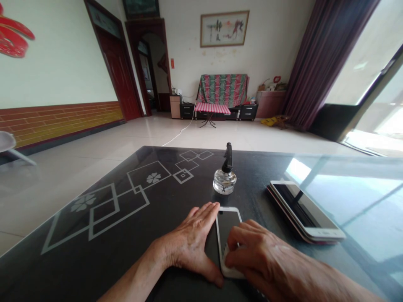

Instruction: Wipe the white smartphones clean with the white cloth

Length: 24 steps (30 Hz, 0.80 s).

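A white-framed smartphone (226, 220) lies face up on the dark tabletop. My left hand (195, 241) is spread flat along its left side, with fingertips at the top left corner and the thumb by the lower left corner. Over the phone's lower right part is my right hand (255, 249), its fingers closed around a small white thing mostly hidden by them; I cannot tell what it is. Beyond the phone stands a clear spray bottle (224, 182) with a black trigger head, upright and apart from both hands.
On the right, a white-framed tablet or large phone (304, 205) rests on another flat device or case. The glossy black table (189, 197) has grey squares and clover patterns. Farther off are a checked folding table (212, 108), low black drawers (248, 112) and a purple curtain (327, 58).
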Available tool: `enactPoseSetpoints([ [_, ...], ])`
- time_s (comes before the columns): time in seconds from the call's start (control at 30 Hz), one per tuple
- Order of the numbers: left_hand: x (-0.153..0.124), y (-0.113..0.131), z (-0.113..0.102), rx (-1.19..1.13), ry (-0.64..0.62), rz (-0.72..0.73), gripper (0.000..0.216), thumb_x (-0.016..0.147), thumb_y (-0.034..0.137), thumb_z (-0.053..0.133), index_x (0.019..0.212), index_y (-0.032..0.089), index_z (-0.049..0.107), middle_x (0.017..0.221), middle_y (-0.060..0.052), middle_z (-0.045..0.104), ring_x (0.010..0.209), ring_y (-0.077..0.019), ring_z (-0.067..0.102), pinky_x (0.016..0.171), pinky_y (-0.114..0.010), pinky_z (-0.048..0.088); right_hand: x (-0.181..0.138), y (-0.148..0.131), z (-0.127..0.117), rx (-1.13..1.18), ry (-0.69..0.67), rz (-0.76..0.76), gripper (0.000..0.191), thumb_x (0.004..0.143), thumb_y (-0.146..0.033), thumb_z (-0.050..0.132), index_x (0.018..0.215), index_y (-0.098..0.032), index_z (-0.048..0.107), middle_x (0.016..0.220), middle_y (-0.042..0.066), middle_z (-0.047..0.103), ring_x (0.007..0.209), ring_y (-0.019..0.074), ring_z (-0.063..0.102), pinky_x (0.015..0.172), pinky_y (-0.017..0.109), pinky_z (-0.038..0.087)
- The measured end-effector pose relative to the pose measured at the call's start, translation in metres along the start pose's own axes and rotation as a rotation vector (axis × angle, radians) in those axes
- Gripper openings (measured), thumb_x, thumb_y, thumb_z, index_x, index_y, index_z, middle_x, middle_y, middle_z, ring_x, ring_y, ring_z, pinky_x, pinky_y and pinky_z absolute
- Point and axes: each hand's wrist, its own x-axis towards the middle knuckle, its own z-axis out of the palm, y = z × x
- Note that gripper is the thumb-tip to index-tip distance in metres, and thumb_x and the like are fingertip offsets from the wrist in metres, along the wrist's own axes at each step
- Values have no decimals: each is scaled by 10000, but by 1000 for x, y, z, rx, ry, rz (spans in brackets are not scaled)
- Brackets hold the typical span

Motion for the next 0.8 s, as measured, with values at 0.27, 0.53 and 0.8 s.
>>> enactPoseSetpoints([
  [0.27,1,1,6,21,66,-35,1347,496,638,752,1482,138,-18,1544,-142,36,1417,-330,49,1154,-528,26,11,46,15,-178,279,110,236,928,-189,429,975,-218,658,868,52,561,804,155,526,758,298,404],
  [0.53,0,5,4,23,69,-53,1339,491,619,756,1483,143,-6,1542,-138,41,1415,-339,58,1152,-532,27,16,65,22,-207,409,207,253,942,-224,404,1032,-205,639,922,67,548,827,171,525,783,317,428],
  [0.8,0,4,5,30,71,-57,1333,493,613,755,1483,132,4,1542,-139,50,1416,-332,52,1153,-529,35,5,46,-3,-146,129,181,235,920,-203,442,926,-241,674,845,26,549,755,131,547,704,239,422],
])
